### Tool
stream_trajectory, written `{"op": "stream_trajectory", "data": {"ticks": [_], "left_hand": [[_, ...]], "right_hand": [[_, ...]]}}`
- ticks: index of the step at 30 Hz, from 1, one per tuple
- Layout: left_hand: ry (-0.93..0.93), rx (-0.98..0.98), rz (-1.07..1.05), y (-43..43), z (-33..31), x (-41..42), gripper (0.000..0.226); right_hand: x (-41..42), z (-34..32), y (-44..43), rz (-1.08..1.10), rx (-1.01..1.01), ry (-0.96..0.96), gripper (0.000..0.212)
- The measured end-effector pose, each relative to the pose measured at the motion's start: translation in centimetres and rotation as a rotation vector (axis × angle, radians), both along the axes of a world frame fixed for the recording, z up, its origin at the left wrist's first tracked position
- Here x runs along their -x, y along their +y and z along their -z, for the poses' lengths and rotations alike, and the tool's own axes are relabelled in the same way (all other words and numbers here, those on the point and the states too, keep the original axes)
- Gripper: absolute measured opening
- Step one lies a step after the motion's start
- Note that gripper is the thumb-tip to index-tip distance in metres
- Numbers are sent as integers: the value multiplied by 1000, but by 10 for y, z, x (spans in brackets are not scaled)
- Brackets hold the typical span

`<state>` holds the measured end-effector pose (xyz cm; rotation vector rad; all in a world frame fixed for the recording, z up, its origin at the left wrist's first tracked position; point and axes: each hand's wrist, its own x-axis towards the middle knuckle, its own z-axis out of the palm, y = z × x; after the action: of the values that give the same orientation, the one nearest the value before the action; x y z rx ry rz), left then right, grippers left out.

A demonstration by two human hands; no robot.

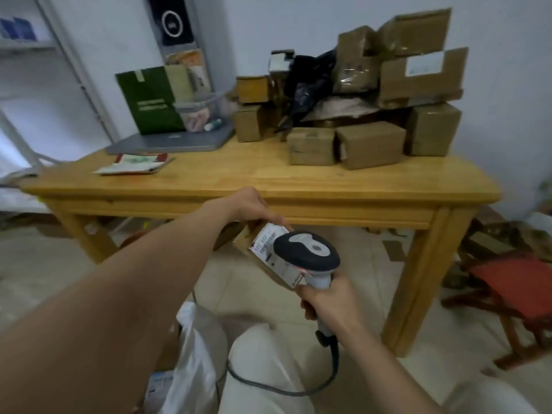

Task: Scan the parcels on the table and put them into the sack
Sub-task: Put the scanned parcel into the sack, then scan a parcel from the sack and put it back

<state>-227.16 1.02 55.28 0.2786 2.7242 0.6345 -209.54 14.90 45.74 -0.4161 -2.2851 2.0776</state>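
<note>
My left hand (249, 206) grips a small cardboard parcel (263, 255) from above, in front of the table's front edge, its white barcode label facing up. My right hand (325, 298) grips the handle of a grey and dark barcode scanner (307, 252), whose head hangs just over the label. A red glow shows under the scanner head. The white sack (191, 351) stands open on the floor at the lower left, with a parcel partly visible inside. Several more brown parcels (370, 147) are piled at the back right of the wooden table (268, 180).
A closed laptop (170, 143), a green bag (149, 100), a clear tub and a flat packet (131, 167) occupy the table's left side. A black plastic bag lies among the piled boxes. A red stool (513, 291) stands at the right. The scanner's cable trails over my lap.
</note>
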Motion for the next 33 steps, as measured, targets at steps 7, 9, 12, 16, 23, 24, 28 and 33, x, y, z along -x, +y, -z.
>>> {"op": "stream_trajectory", "data": {"ticks": [7, 9, 12, 16, 23, 24, 28, 33], "left_hand": [[62, -64, -214, -129, -24, 9, 45], [68, -88, -254, -159, -26, 7, 41], [65, -113, -322, -199, -25, 3, 42], [63, -124, -430, -245, -20, -7, 46], [87, -171, -568, -303, -4, -25, 43], [93, -177, -583, -308, -2, -27, 42], [84, -171, -652, -327, 6, -34, 49], [59, -178, -684, -338, 11, -38, 65]], "right_hand": [[26, -15, -82, -222, -366, 100, 17], [30, -20, -101, -267, -431, 138, 18], [39, -26, -125, -333, -476, 174, 22], [48, -27, -155, -439, -491, 200, 25], [55, -25, -201, -580, -472, 265, 27], [57, -25, -204, -593, -468, 268, 28], [58, -24, -217, -664, -471, 290, 27], [61, -20, -225, -708, -510, 295, 25]]}}
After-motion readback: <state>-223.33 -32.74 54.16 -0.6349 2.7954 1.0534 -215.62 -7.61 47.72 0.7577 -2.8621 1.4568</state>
